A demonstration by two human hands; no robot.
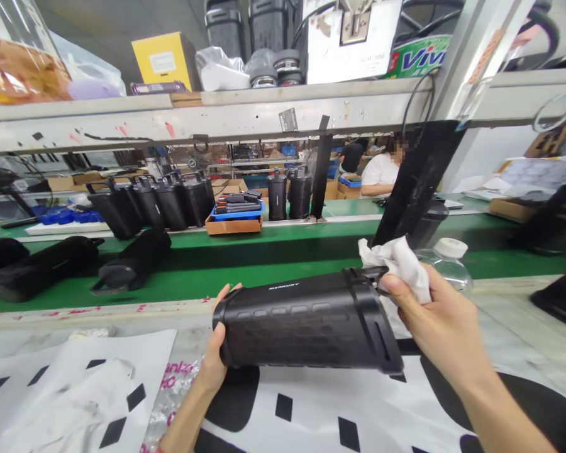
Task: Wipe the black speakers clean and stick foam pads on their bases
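Observation:
A black portable speaker [302, 321] with MERKURY lettering and a row of oblong marks is held on its side above the workbench. My left hand [216, 352] is closed round its left end, the thumb on the near side and fingertips showing over the top. At the other end, my right hand [434, 318] pinches a crumpled white cloth [400, 261] close to the handle and end cap. Whether the fingers of that hand also grip the handle is hidden. Under the speaker lies a white sheet with black shapes [311, 402].
A green conveyor belt [245, 267] runs behind the bench, with several black speakers [134, 261] lying on it and others upright beyond. A clear bottle [450, 258] stands by my right hand. Overhead runs a shelf [245, 113]. A black-wrapped post [415, 179] and a co-worker [380, 173] are beyond.

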